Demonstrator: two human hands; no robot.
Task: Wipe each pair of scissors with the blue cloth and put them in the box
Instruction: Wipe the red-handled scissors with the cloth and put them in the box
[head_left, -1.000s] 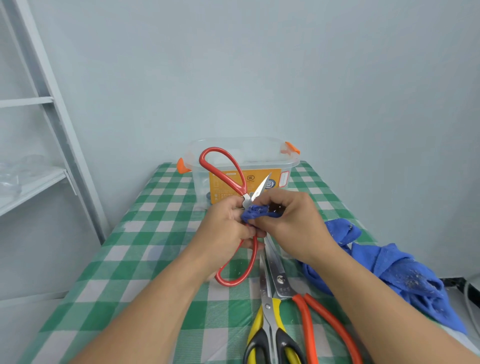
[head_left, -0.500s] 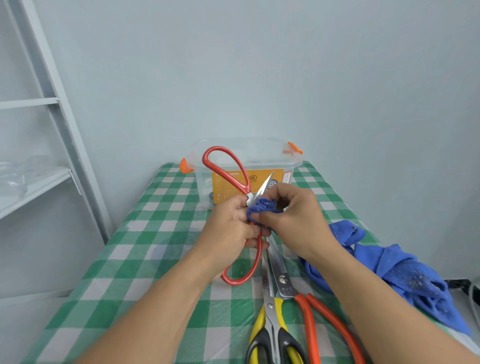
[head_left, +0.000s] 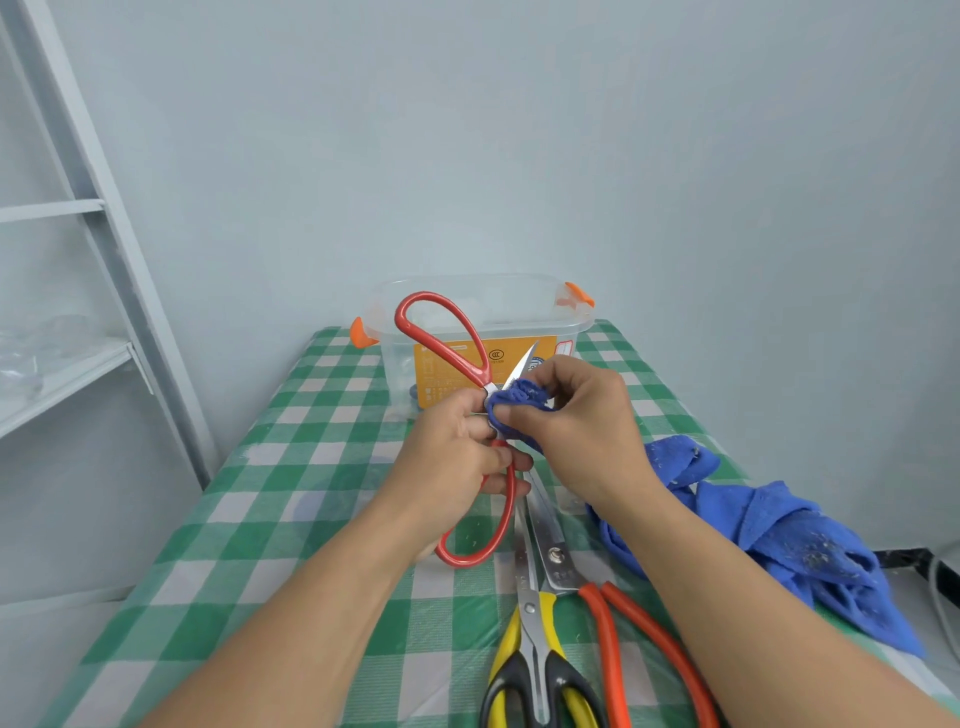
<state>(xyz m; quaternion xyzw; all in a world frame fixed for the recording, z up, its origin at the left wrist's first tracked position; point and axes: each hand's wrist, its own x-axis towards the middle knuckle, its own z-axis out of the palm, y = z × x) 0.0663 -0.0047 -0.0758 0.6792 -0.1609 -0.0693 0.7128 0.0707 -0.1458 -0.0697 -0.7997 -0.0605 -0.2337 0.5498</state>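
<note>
Head view: left hand (head_left: 462, 457) grips the red scissors (head_left: 480, 371), right hand (head_left: 587, 431) pinches the cloth (head_left: 514, 402) round a blade, mid-wipe. Next, likely, wipe out to the tip, then into the box (head_left: 400, 358).

Glossy red scissors (head_left: 441, 332) show a shiny metal blade. The blue cloth (head_left: 769, 525) looks fuzzy and linty; the box (head_left: 483, 312) is clear plastic.

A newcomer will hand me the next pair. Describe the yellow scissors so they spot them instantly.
On the green-checked table, look at the near edge, where two scissors lie side by side, blades pointing away. The yellow scissors are the left pair, with yellow-and-black handles; the orange scissors beside them have long, plain orange handles.
</note>
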